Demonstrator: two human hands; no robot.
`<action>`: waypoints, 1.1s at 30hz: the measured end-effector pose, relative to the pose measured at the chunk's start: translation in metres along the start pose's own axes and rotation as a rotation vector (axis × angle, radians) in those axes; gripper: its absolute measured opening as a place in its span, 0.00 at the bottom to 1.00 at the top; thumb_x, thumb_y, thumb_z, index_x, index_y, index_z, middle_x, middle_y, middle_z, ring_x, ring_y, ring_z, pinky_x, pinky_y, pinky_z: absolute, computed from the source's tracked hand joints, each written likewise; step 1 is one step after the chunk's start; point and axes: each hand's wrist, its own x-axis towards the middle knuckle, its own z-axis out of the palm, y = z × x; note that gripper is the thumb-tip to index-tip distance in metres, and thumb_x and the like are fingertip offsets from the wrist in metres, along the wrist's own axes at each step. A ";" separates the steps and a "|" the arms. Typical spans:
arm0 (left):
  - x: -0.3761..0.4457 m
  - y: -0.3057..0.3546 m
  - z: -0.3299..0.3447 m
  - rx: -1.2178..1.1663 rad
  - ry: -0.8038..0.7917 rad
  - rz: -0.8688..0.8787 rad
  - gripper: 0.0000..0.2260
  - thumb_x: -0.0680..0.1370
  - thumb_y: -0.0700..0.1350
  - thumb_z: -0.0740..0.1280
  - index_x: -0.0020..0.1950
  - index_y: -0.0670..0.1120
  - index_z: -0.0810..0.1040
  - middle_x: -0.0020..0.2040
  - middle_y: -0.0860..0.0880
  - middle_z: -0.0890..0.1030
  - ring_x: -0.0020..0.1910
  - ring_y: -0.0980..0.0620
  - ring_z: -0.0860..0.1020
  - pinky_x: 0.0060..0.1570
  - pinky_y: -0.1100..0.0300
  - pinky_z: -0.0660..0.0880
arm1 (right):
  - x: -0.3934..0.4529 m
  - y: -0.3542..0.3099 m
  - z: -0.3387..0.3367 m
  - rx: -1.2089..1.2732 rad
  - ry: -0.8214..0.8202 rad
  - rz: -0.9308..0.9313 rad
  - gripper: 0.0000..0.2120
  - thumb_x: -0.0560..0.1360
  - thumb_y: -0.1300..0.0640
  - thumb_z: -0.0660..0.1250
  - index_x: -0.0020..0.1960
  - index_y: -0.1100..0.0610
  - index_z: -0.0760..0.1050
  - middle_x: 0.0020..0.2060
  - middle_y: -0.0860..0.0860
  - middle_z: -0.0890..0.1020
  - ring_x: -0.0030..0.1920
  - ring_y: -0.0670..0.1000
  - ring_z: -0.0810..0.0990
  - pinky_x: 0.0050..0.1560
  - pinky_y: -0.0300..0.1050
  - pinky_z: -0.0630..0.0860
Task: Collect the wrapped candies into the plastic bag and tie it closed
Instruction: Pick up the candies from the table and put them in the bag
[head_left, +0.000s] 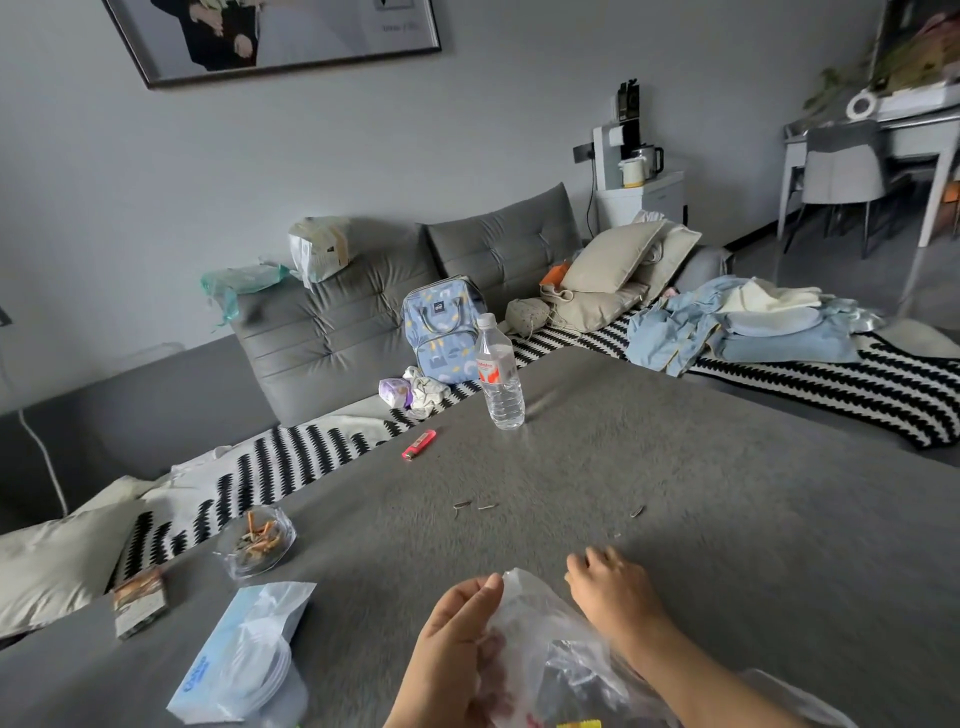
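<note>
The bag (540, 639) sits at the near edge of the desk (675, 467), its rim pinched in the left hand (457, 649). Right hand (613, 587) is just past it, fingers curled loosely down on the desk, holding nothing. Tissues (239, 660) to the left, bottle (500, 374) far back.

The left hand (457, 644) is rising from the near edge of the view, its back turned to the camera, fingers curling inward and thumb tip pressing against the forefinger in a pinch on thin plastic; the right hand (613, 587) is reaching farther out, palm down, knuckles raised, fingers (584, 564) bending loosely with tips pointing left; its bare forearm is slanting in from the near right corner.
</note>
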 end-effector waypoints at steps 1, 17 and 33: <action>-0.001 0.001 0.000 -0.001 0.002 -0.001 0.04 0.76 0.41 0.66 0.42 0.41 0.78 0.27 0.49 0.79 0.21 0.56 0.77 0.24 0.65 0.70 | 0.003 0.003 -0.006 0.103 -0.028 0.065 0.22 0.40 0.56 0.84 0.22 0.56 0.71 0.17 0.51 0.73 0.17 0.51 0.72 0.12 0.36 0.63; -0.044 0.021 0.009 0.037 0.036 -0.004 0.06 0.75 0.42 0.68 0.42 0.40 0.76 0.23 0.48 0.77 0.21 0.51 0.74 0.24 0.63 0.69 | -0.084 -0.069 -0.137 0.825 -0.011 0.346 0.16 0.71 0.53 0.70 0.27 0.51 0.70 0.19 0.45 0.71 0.24 0.42 0.65 0.30 0.41 0.64; -0.059 -0.006 -0.010 0.065 -0.008 -0.041 0.12 0.75 0.54 0.66 0.50 0.46 0.77 0.33 0.47 0.68 0.26 0.52 0.62 0.24 0.65 0.63 | -0.148 -0.085 -0.102 0.257 -0.391 0.047 0.09 0.71 0.57 0.62 0.51 0.53 0.74 0.49 0.47 0.73 0.58 0.51 0.73 0.54 0.43 0.69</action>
